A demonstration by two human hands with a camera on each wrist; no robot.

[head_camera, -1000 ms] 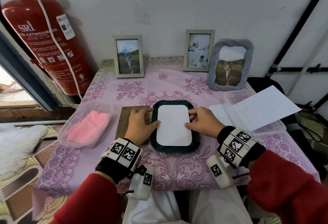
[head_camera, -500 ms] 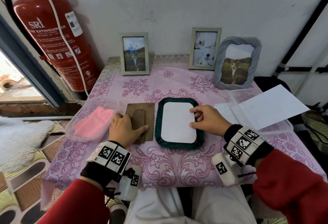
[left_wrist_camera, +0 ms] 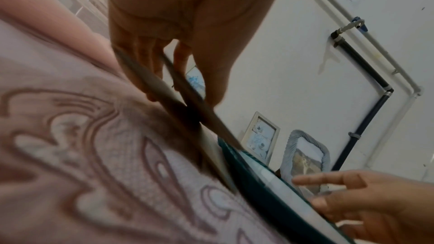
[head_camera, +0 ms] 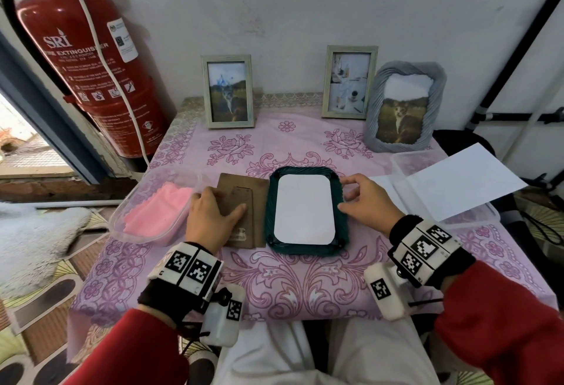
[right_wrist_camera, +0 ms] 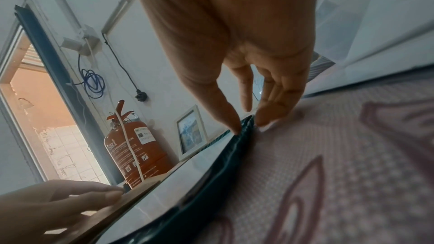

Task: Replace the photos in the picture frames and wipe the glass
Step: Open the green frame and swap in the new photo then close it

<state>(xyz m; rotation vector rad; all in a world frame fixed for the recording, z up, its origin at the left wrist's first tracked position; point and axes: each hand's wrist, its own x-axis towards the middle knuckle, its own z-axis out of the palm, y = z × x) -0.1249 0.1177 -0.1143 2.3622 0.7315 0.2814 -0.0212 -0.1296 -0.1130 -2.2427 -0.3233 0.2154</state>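
**Frame back panel and open green frame on the worktop, head and wrist views**

Far left, at 9 o'clock of the scene, a red fire extinguisher [head_camera: 88, 70] stands against the wall beside the worktop [head_camera: 305, 278], which carries a pink floral cloth. At the worktop's 9 o'clock edge a clear tub [head_camera: 128, 226] holds a pink wiping cloth [head_camera: 158, 213]. Just to its right the left hand [head_camera: 213, 216] lies on the brown back panel [head_camera: 259, 201]; the left wrist view shows the fingers [left_wrist_camera: 140, 66] under the panel's left edge and the thumb on top, so the grip is closed on the panel, whose near edge is raised slightly off the cloth. At the centre the green frame [head_camera: 270, 216] lies face down, touching the panel's right edge, with a white photo sheet [head_camera: 305, 210] set in its recess. At the frame's 3 o'clock edge the right hand [head_camera: 369, 204] has a narrow, loose grip: thumb and fingertips [right_wrist_camera: 234, 127] touch the frame's rim, holding nothing lifted. Further right a second clear tub [head_camera: 403, 165] carries loose white sheets [head_camera: 464, 183]. Along the wall at 12 o'clock stand three filled frames: a pale wooden frame [head_camera: 227, 91] at left, another pale frame [head_camera: 349, 82] right of centre, and just beside it a grey ribbed frame [head_camera: 404, 107] with a cat photo.
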